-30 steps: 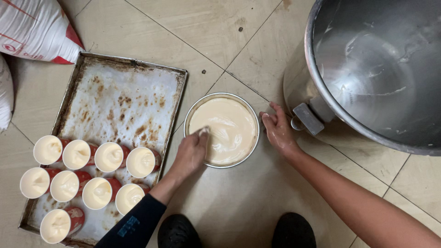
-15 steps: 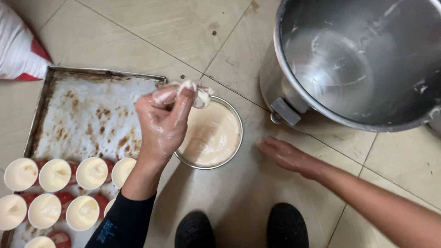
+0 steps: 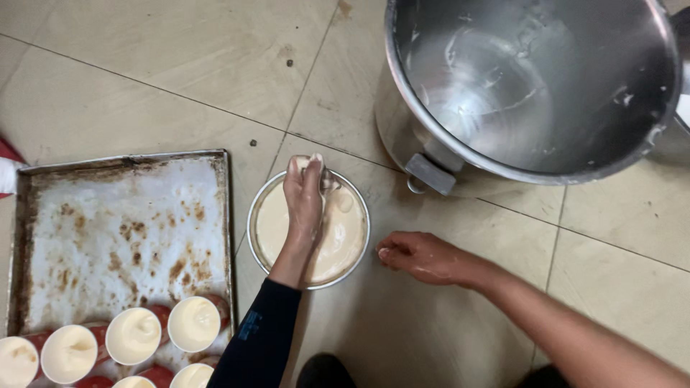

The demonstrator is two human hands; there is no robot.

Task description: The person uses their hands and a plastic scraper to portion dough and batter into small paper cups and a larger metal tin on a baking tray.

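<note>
A big steel mixing bowl (image 3: 532, 86) fills the upper right, tipped so its smeared inside faces the camera, its bracket resting on the tiled floor (image 3: 158, 65). At left lies a stained baking tray (image 3: 122, 223), its long axis running up and down the view; filled paper cups (image 3: 133, 334) crowd its near end. Between tray and big bowl sits a small round metal bowl of pale batter (image 3: 345, 230), just beside the tray's right edge; being round, it has no long axis, and its mouth points straight up.

The left hand (image 3: 305, 190) hangs over the batter bowl's far rim, fingers curled shut around a dab of batter. The right hand (image 3: 417, 256) rests on the floor just right of the bowl, fingers loosely bent, gripping nothing.

Half a second ago the left hand was raised high above the bowl; now it is down at the rim. The right hand has stayed on the floor.
</note>
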